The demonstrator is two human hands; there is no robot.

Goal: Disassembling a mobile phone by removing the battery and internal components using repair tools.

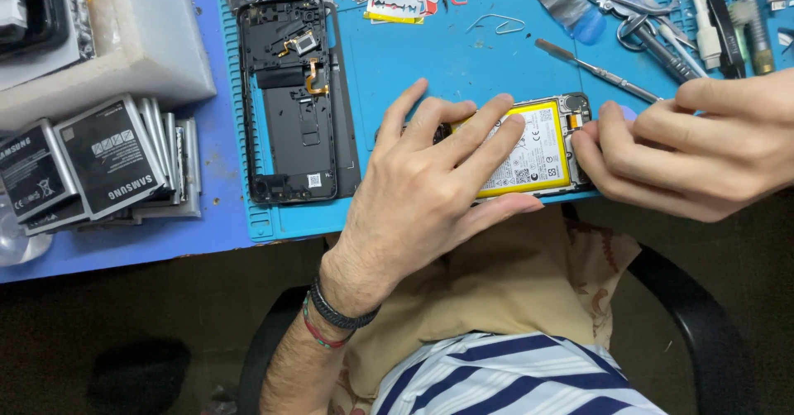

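An opened phone (571, 116) with a yellow-edged battery (533, 146) lies on the blue work mat (413, 76) at the table's near edge. My left hand (426, 188) lies flat over the phone's left half, fingers spread on the battery. My right hand (695, 146) is at the phone's right end, fingertips pinched against its edge around a small bluish pick (628, 112) that is mostly hidden. A black phone back frame (289, 101) with exposed parts lies to the left on the mat.
A stack of several grey loose batteries (99, 163) sits at the left beside a grey foam block (141, 43). Tweezers, scissors (628, 10) and a thin metal tool (595, 69) lie along the mat's far side. My lap and a chair are below.
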